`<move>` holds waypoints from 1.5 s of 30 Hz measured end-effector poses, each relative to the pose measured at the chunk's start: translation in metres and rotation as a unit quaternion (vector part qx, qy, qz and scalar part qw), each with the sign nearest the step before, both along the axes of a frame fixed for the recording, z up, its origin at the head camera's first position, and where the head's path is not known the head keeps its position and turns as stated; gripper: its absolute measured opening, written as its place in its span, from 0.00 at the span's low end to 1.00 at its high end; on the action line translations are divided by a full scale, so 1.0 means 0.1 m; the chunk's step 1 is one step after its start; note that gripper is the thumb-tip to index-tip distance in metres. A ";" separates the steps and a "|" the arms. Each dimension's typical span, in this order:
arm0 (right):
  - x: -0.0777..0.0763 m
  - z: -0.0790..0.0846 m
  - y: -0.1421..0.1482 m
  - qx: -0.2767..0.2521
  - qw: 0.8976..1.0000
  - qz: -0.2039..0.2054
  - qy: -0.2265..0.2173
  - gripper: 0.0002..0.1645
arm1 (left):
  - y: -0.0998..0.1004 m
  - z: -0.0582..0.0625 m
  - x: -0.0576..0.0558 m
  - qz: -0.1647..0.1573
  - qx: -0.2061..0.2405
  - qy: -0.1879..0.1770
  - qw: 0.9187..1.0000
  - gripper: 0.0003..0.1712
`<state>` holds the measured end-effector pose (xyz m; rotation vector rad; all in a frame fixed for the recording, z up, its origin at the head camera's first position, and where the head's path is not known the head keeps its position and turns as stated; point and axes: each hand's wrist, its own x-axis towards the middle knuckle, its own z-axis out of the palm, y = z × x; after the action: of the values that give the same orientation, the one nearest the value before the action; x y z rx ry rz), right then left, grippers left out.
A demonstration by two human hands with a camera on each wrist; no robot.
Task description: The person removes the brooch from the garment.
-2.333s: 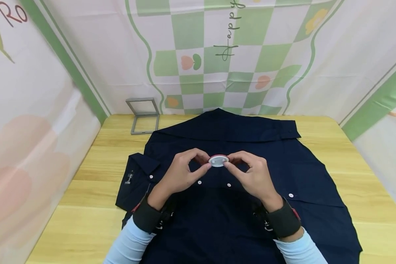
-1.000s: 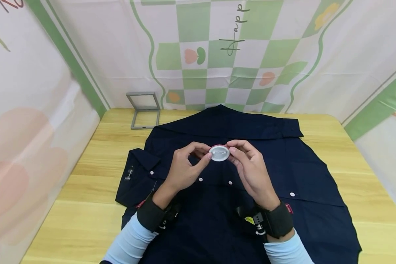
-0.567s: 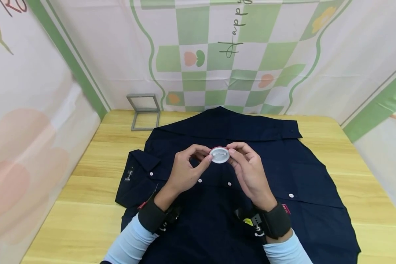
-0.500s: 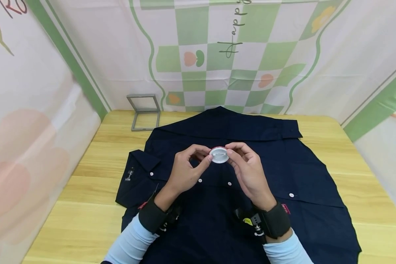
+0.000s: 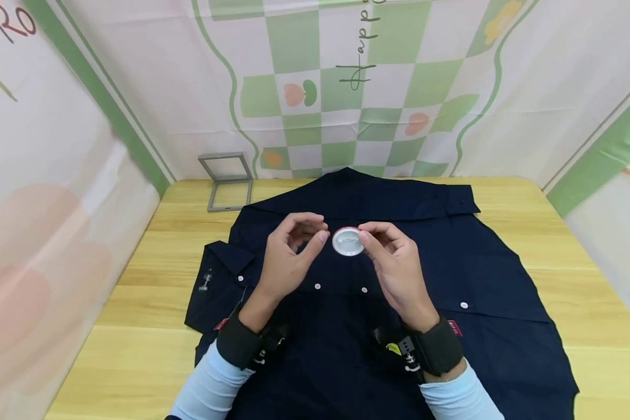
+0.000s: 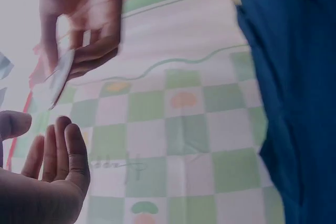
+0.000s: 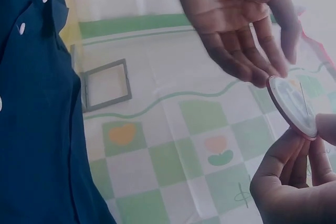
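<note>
A round pin-back button badge (image 5: 347,242) with a red rim is held above the shirt, its pale back and thin pin facing the head camera. My right hand (image 5: 399,271) pinches its right edge between thumb and fingers. To the left of the badge my left hand (image 5: 293,256) is off it, fingers loosely bent and thumb apart, holding nothing. In the right wrist view the badge (image 7: 294,107) shows its pin as a thin line, with the left hand's fingertips close by its rim. Beneath both hands lies a dark navy shirt (image 5: 346,350) with white buttons.
On the wooden table (image 5: 126,326), at the back left, a grey hinged frame (image 5: 230,196) stands opened. A folded shirt part with a small label (image 5: 206,281) lies at the left. Patterned cloth (image 5: 346,111) hangs behind the table.
Both hands held the badge before; my left hand has let go and drawn back to the left. The badge stays in my right hand, its back tilted more toward the head camera than at first.
</note>
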<state>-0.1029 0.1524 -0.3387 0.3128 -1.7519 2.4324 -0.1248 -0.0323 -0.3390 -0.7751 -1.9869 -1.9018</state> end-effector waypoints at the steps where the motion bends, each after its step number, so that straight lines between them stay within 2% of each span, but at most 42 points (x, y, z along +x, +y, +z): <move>1: 0.00 0.00 0.00 -0.005 1.000 -0.003 -0.001 0.09 | 0.01 0.02 0.00 -0.003 0.014 -0.005 1.000 0.14; 7: 0.02 0.01 -0.04 -0.036 0.999 -0.002 -0.013 0.09 | 0.08 0.04 0.03 -0.020 0.072 -0.069 0.995 0.12; 10: 0.03 0.00 -0.06 -0.044 0.999 0.003 -0.014 0.09 | 0.10 0.02 0.05 -0.033 0.079 -0.095 0.992 0.12; 14: 0.04 0.00 -0.08 -0.049 0.999 0.004 -0.013 0.09 | 0.13 0.00 0.07 -0.048 0.079 -0.109 0.990 0.13; 24: 0.04 -0.02 -0.11 -0.050 0.999 0.002 -0.020 0.09 | 0.12 0.00 0.06 -0.046 0.073 -0.091 0.992 0.11; 35: 0.03 -0.07 -0.14 -0.020 0.999 0.008 -0.025 0.12 | 0.14 -0.02 0.05 -0.026 0.102 -0.074 0.992 0.11; 45: 0.03 -0.07 -0.15 0.003 1.000 0.004 -0.024 0.13 | 0.16 -0.04 0.05 -0.035 0.088 -0.066 0.993 0.10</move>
<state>-0.0998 0.1371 -0.3459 0.2626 -1.7809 2.4605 -0.1200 -0.0162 -0.3432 -0.6949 -1.8534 -2.1867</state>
